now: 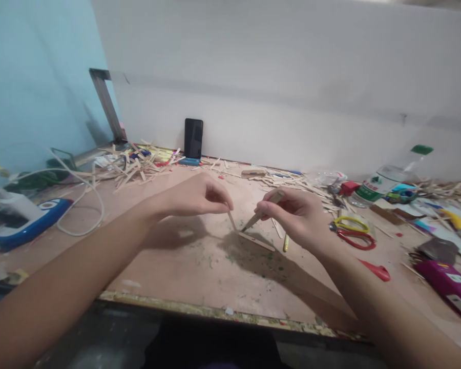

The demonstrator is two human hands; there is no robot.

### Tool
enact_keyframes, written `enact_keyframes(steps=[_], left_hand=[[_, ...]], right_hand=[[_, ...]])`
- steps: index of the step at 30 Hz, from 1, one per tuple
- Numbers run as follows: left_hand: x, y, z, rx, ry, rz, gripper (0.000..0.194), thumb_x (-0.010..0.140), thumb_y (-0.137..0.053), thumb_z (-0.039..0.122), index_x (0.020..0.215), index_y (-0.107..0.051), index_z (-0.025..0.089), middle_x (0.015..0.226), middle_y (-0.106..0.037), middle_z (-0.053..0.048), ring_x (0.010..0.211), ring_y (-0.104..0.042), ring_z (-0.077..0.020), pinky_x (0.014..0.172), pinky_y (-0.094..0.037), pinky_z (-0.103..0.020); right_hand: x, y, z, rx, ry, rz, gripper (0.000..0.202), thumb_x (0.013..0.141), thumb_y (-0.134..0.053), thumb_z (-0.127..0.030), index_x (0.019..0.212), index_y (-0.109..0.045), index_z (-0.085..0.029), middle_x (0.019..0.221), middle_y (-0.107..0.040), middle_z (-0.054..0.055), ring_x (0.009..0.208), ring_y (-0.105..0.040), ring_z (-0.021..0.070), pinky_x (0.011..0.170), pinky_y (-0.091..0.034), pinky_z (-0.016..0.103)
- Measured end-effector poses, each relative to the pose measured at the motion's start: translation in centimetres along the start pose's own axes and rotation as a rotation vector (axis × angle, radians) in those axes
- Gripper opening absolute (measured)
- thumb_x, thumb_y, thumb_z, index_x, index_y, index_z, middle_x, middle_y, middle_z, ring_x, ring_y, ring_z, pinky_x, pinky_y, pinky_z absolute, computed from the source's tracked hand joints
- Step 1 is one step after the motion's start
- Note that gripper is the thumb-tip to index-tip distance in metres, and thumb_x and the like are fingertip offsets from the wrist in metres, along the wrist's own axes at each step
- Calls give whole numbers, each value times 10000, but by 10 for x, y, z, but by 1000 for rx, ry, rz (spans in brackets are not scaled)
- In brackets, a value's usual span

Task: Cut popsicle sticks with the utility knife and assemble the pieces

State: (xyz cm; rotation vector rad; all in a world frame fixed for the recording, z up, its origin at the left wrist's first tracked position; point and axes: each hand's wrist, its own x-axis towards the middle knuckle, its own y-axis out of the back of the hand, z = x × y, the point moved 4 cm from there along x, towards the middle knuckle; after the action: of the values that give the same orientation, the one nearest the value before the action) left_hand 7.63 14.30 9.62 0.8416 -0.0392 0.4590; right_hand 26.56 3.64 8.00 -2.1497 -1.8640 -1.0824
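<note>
Pale blue wall at left, white wall behind, brown table below with a chipped front edge. Far left: one blue power strip, white plug and looping white cable at it. Back left: one heap of wooden sticks, loose and crossed. Beside the heap: one dark phone, upright before the white wall. Centre: left hand, grip closed at the fingertips on one thin wooden stick, slanting down to the near end of one flat wooden stick above the table; whether the two sticks touch, cannot tell. Next: one pointed tan tool, dark tip down and leftward, beside that same end, pinched in the grip of the right hand. Beneath the right hand: one yellow rod. Right: one pair of scissors, yellow and red handles; one red item, partly behind the forearm; one clear bottle, green cap, tilted. Far right: one magenta case, white markings.
</note>
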Motion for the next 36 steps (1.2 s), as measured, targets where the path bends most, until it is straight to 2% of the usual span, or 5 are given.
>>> enact_keyframes(steps=[5,12,20,26,36], left_hand=[[-3,-16,-5,1,131,-165,219,891,-676,286,926,-855,165,792,-794,-50,678,-670,-141,597,-434,-213],[-4,-39,-8,-288,179,-297,184,886,-696,268,860,-843,159,689,-742,-41,646,-683,-147,593,-492,-208],[-2,-32,-8,-185,195,-112,249,865,-720,347,738,-794,146,589,-695,-21,535,-623,-117,509,-439,-197],[-1,-37,4,-62,128,-41,192,783,-607,172,631,-721,141,503,-527,42,450,-432,-67,433,-257,-211],[0,-47,-2,-425,249,-194,148,837,-771,265,775,-782,130,586,-697,-17,503,-667,-122,493,-500,-192]], right_hand=[[-3,-4,0,86,-20,7,243,880,-795,-319,691,-699,-198,706,-747,24,598,-713,154,544,-557,258],[-3,-7,3,99,-44,-56,241,898,-794,-328,715,-709,-198,735,-749,27,633,-724,159,577,-576,270],[1,2,1,117,-93,-49,282,879,-823,-416,711,-739,-205,741,-763,34,634,-733,154,573,-619,261],[0,-2,-1,146,-91,-86,343,854,-847,-472,682,-718,-204,702,-749,29,602,-719,144,555,-620,247],[-2,1,1,121,-80,-36,356,818,-873,-507,661,-724,-224,683,-729,28,578,-692,165,537,-597,299]])
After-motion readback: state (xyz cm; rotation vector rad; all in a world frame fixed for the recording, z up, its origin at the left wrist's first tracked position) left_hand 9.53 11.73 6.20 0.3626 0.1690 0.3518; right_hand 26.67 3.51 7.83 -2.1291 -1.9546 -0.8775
